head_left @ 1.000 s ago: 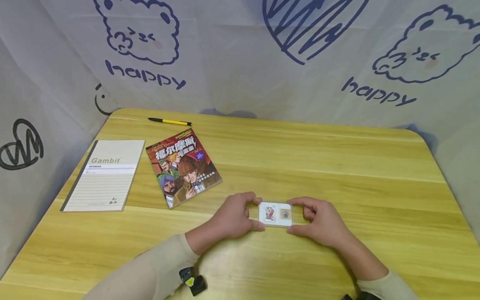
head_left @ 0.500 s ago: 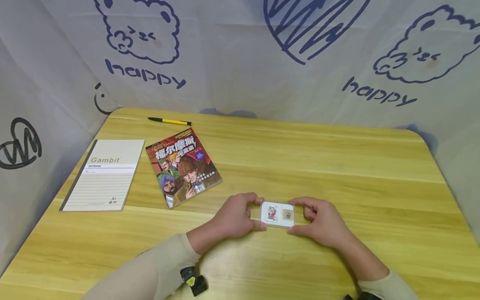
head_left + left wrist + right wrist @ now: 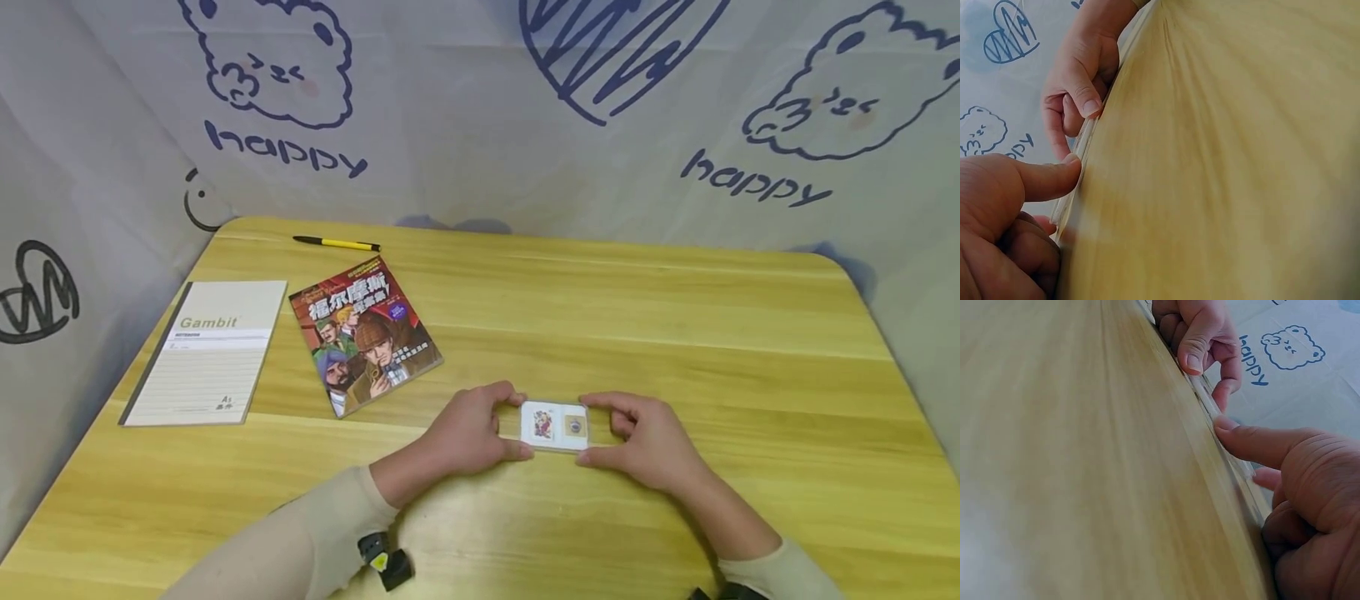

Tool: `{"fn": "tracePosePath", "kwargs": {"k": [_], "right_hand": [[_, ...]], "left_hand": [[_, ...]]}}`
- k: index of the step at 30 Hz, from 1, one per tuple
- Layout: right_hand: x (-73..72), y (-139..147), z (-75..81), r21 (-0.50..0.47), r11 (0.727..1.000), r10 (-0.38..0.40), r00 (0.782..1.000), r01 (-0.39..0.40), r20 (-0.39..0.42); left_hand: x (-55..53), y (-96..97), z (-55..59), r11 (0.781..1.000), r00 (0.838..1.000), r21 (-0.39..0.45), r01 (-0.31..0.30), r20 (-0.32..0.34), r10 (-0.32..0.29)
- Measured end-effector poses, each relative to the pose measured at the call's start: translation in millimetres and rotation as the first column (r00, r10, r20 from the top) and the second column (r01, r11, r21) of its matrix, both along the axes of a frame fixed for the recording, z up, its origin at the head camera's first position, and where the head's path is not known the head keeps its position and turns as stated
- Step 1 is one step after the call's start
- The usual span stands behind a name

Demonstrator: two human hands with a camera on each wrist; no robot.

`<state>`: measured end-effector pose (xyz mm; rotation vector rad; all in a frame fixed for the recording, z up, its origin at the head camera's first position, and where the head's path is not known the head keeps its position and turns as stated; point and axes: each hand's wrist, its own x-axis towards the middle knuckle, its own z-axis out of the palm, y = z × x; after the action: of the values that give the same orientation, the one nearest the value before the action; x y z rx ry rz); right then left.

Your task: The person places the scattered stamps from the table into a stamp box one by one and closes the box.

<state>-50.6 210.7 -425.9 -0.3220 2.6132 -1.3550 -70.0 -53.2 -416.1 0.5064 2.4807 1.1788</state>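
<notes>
A small flat clear plastic case (image 3: 558, 442) lies low over the table in front of me. Under its top show a colourful figure printed on white and a tan square with a small round emblem. My left hand (image 3: 474, 429) pinches its left end, thumb at the near corner and index finger at the far one. At the right end, my right hand (image 3: 651, 442) pinches it the same way. Seen from the left wrist, the case (image 3: 1089, 132) is a thin edge close to the wood. In the right wrist view, both thumbs sit on the near edge of the case (image 3: 1207, 402).
Left of my hands lies a comic-style book (image 3: 367, 342) with a colourful cover. Farther left is a pale notebook (image 3: 206, 367) with a dark spine. A yellow and black pen (image 3: 337, 244) rests near the back edge of the wooden table (image 3: 675, 325), before a hanging white cloth (image 3: 450, 125).
The case has slid slightly to the right between the hands since one second ago. Both hands keep nearly the same pose, and the head view has shifted a little.
</notes>
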Motion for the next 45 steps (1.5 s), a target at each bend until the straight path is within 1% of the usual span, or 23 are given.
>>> {"fn": "tracePosePath", "kwargs": {"k": [4, 7, 14, 21, 25, 31, 36, 40, 45], "right_hand": [[0.5, 2.0, -1.9, -0.022, 1.000, -0.015, 1.000, 0.015, -0.007], [0.5, 2.4, -1.5, -0.012, 1.000, -0.018, 1.000, 0.018, -0.005], [-1.9, 0.5, 1.0, -0.012, 1.000, -0.022, 0.999, 0.023, 0.049], [-5.2, -3.9, 5.6, -0.026, 0.999, -0.016, 0.998, 0.018, 0.064], [-4.7, -5.5, 7.4, -0.043, 0.999, -0.027, 0.997, 0.030, 0.078], [-5.6, -5.2, 3.8, -0.024, 1.000, -0.007, 0.998, 0.008, 0.060], [-6.5, -3.6, 0.4, -0.017, 1.000, 0.014, 0.997, -0.013, 0.082], [-6.4, -3.6, 0.6, -0.027, 1.000, 0.014, 0.994, -0.012, 0.105], [-8.2, -4.0, 3.3, -0.044, 0.999, 0.005, 0.995, -0.001, 0.103]], "left_hand": [[-0.1, -0.7, -2.9, 1.000, 1.000, -0.008, 0.001, -0.003, -0.001], [-0.1, -0.9, -3.8, 1.000, 1.000, -0.005, 0.002, 0.000, -0.002], [-0.2, -0.6, -1.8, 1.000, 1.000, 0.010, 0.004, 0.002, -0.004], [-1.0, -0.4, -0.4, 1.000, 1.000, 0.016, -0.017, 0.001, 0.017], [-0.8, -0.1, -0.4, 0.999, 1.000, 0.024, -0.021, 0.000, 0.021], [0.3, -1.3, -0.9, 0.999, 1.000, 0.026, -0.023, 0.013, 0.023], [0.8, -2.5, -1.7, 1.000, 1.000, 0.020, -0.016, 0.012, 0.016], [0.1, -2.6, -2.6, 1.000, 1.000, 0.027, -0.011, 0.012, 0.010], [-0.8, -1.0, -2.2, 0.999, 1.000, 0.048, -0.015, 0.020, 0.014]]}}
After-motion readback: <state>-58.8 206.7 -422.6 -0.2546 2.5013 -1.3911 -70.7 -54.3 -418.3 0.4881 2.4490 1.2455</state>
